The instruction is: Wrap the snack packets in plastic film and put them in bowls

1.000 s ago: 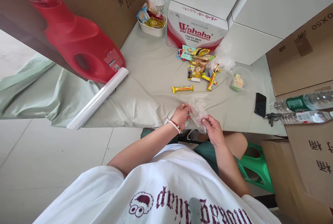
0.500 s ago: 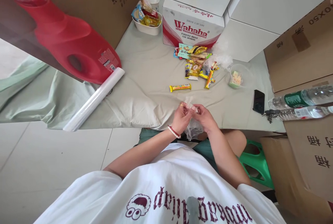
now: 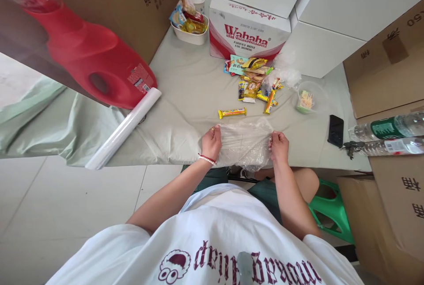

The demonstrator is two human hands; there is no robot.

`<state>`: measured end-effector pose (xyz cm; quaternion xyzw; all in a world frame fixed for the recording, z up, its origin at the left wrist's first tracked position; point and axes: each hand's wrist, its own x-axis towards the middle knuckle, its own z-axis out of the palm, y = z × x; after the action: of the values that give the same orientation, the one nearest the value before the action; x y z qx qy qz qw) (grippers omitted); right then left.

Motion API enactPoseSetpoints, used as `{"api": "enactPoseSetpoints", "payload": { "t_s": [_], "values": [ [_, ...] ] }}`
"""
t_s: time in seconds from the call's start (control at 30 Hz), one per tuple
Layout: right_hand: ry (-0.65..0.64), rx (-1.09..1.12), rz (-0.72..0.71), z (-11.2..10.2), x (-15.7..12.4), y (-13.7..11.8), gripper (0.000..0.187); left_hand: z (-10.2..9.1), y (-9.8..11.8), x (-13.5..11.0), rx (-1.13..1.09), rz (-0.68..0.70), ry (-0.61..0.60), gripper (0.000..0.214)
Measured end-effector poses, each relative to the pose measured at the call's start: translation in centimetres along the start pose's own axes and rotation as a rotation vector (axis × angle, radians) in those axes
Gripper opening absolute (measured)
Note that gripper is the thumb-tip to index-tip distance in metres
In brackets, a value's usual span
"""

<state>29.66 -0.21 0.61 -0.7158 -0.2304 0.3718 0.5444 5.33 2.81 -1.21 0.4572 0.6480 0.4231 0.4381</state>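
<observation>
Between my two hands a clear plastic bag (image 3: 247,141) is stretched wide at the table's front edge. My left hand (image 3: 212,142) is closed on its left side, and my right hand (image 3: 278,144) pinches its right side. Just beyond the bag lies a yellow snack bar (image 3: 232,112). Farther back sits a heap of wrapped snacks (image 3: 251,87), with a second yellow bar (image 3: 270,101) at its right side. Crumpled clear plastic (image 3: 287,70) lies against the heap.
A red jug (image 3: 109,62) and a clear plastic roll (image 3: 124,128) lie at left. A white snack bowl (image 3: 190,36) and a Wahaba-style water carton (image 3: 247,28) stand at the back. To the right are a round clear tub (image 3: 311,99), a phone (image 3: 335,130) and plastic bottles (image 3: 391,146).
My hands, close together before, have moved apart to left and right. The plastic bag, bunched between them earlier, is now spread out flat and wide.
</observation>
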Motion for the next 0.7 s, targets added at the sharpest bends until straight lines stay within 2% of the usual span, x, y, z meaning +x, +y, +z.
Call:
{"api": "enactPoseSetpoints", "payload": {
  "t_s": [0.1,0.13,0.17,0.2,0.27,0.3,0.33,0.37,0.5,0.63,0.7],
  "values": [
    [-0.007,-0.054,-0.026,-0.3,0.7,0.3,0.026,-1.2,-0.2,0.2,0.255,0.239,0.234,0.029],
    [-0.015,-0.091,-0.053,-0.3,0.8,0.5,0.027,-1.5,-0.1,0.1,0.329,0.362,0.309,0.024],
    [-0.026,-0.138,-0.088,-0.2,0.8,0.6,0.027,-1.6,0.1,-0.2,0.397,0.510,0.330,0.019],
    [-0.039,-0.190,-0.128,0.0,0.9,0.8,0.028,-1.6,0.3,-0.5,0.460,0.669,0.277,0.014],
    [-0.068,-0.292,-0.213,0.3,0.9,1.1,0.031,-1.2,0.8,-0.8,0.582,0.922,-0.002,0.014],
    [-0.078,-0.331,-0.253,0.3,0.9,1.2,0.033,-0.9,1.1,-0.7,0.646,0.978,-0.156,0.021],
    [-0.079,-0.365,-0.289,0.2,1.0,1.3,0.034,-0.7,1.3,-0.5,0.715,0.980,-0.273,0.027],
    [-0.068,-0.397,-0.323,-0.1,1.1,1.4,0.034,-0.5,1.4,-0.2,0.785,0.936,-0.338,0.034],
    [0.058,-0.554,-0.401,-2.8,2.1,1.4,0.031,-1.3,1.0,1.5,0.959,0.696,-0.391,0.065],
    [0.118,-0.684,-0.359,-6.1,3.5,0.3,0.031,-2.8,0.0,1.7,0.992,0.673,-0.436,0.075],
    [0.134,-0.690,-0.367,-6.0,4.6,-1.0,0.030,-3.1,-0.3,1.3,0.995,0.681,-0.436,0.075]
  ]
}}
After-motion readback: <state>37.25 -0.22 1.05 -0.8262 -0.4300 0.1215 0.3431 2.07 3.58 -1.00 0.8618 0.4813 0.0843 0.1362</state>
